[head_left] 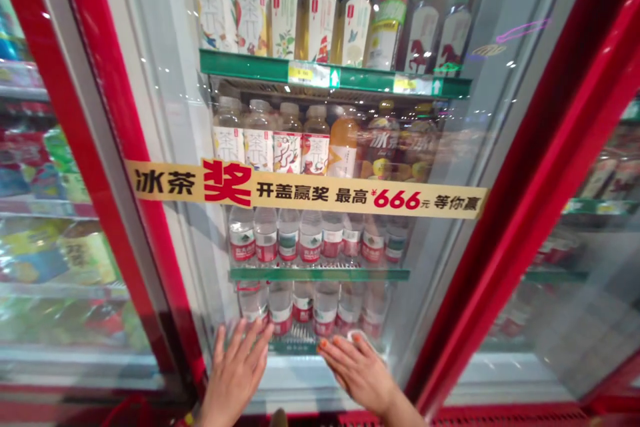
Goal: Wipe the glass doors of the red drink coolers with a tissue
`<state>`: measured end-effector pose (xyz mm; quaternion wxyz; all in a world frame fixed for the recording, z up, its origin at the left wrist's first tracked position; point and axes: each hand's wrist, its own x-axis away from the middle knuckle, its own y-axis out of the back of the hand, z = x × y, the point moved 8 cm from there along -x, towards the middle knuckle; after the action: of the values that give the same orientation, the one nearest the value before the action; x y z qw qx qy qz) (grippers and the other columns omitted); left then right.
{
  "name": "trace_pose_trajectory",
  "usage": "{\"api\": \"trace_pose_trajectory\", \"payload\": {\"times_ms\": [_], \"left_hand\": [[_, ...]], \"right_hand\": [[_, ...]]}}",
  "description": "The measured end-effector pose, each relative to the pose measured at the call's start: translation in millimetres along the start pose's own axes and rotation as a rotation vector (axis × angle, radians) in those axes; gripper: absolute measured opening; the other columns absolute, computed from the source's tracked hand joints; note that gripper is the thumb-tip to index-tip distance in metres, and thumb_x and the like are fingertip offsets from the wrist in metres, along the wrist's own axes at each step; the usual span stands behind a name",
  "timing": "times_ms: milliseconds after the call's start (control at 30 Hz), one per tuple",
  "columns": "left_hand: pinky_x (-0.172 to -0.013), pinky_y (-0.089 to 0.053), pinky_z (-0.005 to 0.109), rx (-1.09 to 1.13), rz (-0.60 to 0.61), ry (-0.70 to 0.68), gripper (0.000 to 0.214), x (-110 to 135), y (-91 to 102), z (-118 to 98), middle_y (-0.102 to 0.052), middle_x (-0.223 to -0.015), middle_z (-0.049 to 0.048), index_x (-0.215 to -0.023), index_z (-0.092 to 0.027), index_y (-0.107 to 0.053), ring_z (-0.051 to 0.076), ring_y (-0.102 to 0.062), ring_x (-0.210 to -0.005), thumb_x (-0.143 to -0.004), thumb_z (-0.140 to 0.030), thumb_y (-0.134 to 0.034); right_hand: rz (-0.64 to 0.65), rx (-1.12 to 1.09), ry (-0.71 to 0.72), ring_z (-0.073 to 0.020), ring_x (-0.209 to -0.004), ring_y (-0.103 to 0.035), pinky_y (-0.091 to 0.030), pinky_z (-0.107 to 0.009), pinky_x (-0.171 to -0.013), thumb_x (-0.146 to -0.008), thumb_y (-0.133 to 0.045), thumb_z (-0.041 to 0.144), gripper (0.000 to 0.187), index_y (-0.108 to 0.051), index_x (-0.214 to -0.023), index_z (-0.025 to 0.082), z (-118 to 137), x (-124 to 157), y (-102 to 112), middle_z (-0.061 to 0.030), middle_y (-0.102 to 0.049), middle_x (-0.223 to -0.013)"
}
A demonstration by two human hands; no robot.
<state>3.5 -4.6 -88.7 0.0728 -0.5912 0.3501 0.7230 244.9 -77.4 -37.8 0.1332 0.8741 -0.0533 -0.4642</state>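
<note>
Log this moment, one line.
left hand: open, at door | right hand: open, at door | contact: unclear | bottles: behind door

2 hands (236,372) | 8 bottles (285,20) — top front row | 8 clear bottles (311,243) — third front row | 1 banner (320,194)

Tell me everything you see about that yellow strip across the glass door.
The yellow strip is a long, narrow band, apparently a sticker, on the glass door. It looks flat, its right end slightly lower. It bears black Chinese characters, a large red one near the left rising above its top edge, and a red 666 toward the right. The left hand and right hand are below, not touching it.
</note>
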Motion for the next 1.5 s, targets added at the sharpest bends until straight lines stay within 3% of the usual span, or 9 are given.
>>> {"api": "trace_pose_trajectory", "payload": {"times_ms": [267, 433, 500, 600, 733, 967, 1233, 1400, 1500], "left_hand": [[-0.141, 0.002, 0.058, -0.032, -0.069, 0.054, 0.085, 44.6, -25.6, 24.0, -0.017, -0.183, -0.006, -0.172, -0.041, -0.027, 0.026, -0.007, -0.174, -0.096, -0.031, -0.063], [-0.143, -0.003, 0.053, -0.018, -0.077, 0.054, 0.088, 40.6, -15.4, 17.8, -0.028, -0.182, -0.0064, -0.171, -0.043, -0.032, 0.025, -0.012, -0.174, -0.092, -0.03, -0.067], [-0.143, -0.009, 0.05, 0.011, -0.056, 0.059, 0.08, 33.4, -0.3, 22.2, -0.052, -0.17, -0.0035, -0.166, -0.045, -0.043, 0.024, -0.025, -0.171, -0.092, -0.03, -0.068], [-0.143, -0.015, 0.047, 0.053, -0.087, 0.125, 0.066, -3.4, 29.4, 36.5, -0.074, -0.145, -0.0013, -0.158, -0.048, -0.056, 0.021, -0.046, -0.16, -0.096, -0.027, -0.065], [-0.142, -0.015, 0.056, -0.002, -0.224, 0.089, 0.078, -101.3, 59.9, 35.7, -0.051, -0.171, -0.0012, -0.166, -0.045, -0.044, 0.026, -0.036, -0.166, -0.096, -0.025, -0.069], [-0.143, -0.003, 0.058, -0.151, -0.202, 0.031, 0.081, -191.7, 58.2, 13.8, -0.017, -0.185, 0.0024, -0.176, -0.031, -0.018, 0.026, -0.006, -0.174, -0.104, -0.026, -0.056], [-0.141, -0.002, 0.064, -0.152, -0.118, 0.089, 0.076, -175.8, 45.0, 25.5, -0.028, -0.181, 0.0096, -0.175, -0.027, -0.025, 0.029, -0.006, -0.174, -0.105, -0.029, -0.053], [-0.142, -0.005, 0.06, -0.163, -0.182, 0.031, 0.081, -183.7, 57.4, 16.8, -0.03, -0.181, 0.0092, -0.176, -0.028, -0.022, 0.026, -0.007, -0.174, -0.102, -0.025, -0.056], [-0.142, -0.008, 0.055, -0.179, -0.224, -0.006, 0.082, -187.6, 66.7, 9.8, -0.031, -0.181, 0.0065, -0.175, -0.03, -0.022, 0.024, -0.01, -0.174, -0.101, -0.023, -0.057]], "right_hand": [[-0.053, 0.138, -0.598, -0.0421, -0.171, 0.004, -0.009, -0.081, -0.132, -0.102, -0.054, 0.033, 0.087, -0.013, -0.176, 0.012, -108.5, -33.3, -7.3, -0.0197, 0.003, -0.184], [-0.014, 0.009, -0.04, -0.0148, -0.171, -0.014, -0.016, -0.036, -0.142, -0.099, -0.05, 0.054, 0.047, -0.067, -0.143, 0.057, 12.9, -59.3, -15.3, 0.0289, -0.035, -0.173], [-0.022, -0.003, 0.045, -0.0017, -0.168, -0.013, -0.024, -0.02, -0.134, -0.098, -0.044, 0.052, 0.045, -0.066, -0.134, 0.068, 10.5, -40.1, 0.2, 0.0405, -0.035, -0.166], [-0.031, 0.061, -0.141, -0.0128, -0.171, -0.008, -0.01, -0.039, -0.142, -0.098, -0.048, 0.04, 0.071, -0.04, -0.168, 0.048, -73.3, -37.7, 21.1, 0.0173, -0.018, -0.181], [-0.047, 0.159, -0.602, -0.0406, -0.172, 0.004, -0.009, -0.082, -0.131, -0.105, -0.048, 0.039, 0.086, -0.004, -0.178, 0.021, -181.4, -98.8, 25.0, -0.0141, 0.004, -0.185], [0.051, -0.099, -0.07, -0.0167, -0.165, -0.033, -0.018, -0.045, -0.14, -0.107, -0.05, 0.04, 0.052, -0.053, -0.158, 0.05, -62.7, -140.0, 10.9, 0.015, -0.05, -0.169], [-0.033, 0.062, -0.693, -0.0429, -0.17, 0.012, -0.01, -0.086, -0.127, -0.11, -0.042, 0.045, 0.078, -0.018, -0.175, 0.008, -223.6, -132.4, 30.2, -0.0246, -0.006, -0.183], [-0.015, -0.04, -0.12, -0.0191, -0.172, -0.015, -0.02, -0.05, -0.139, -0.107, -0.042, 0.039, 0.054, -0.053, -0.16, 0.044, -110.1, -155.2, 39.7, 0.0108, -0.042, -0.175], [-0.073, -0.015, -0.012, -0.0098, -0.169, -0.021, -0.02, -0.036, -0.138, -0.105, -0.047, 0.035, 0.049, -0.064, -0.146, 0.055, -110.7, -131.4, 52.2, 0.0187, -0.049, -0.169]]}}
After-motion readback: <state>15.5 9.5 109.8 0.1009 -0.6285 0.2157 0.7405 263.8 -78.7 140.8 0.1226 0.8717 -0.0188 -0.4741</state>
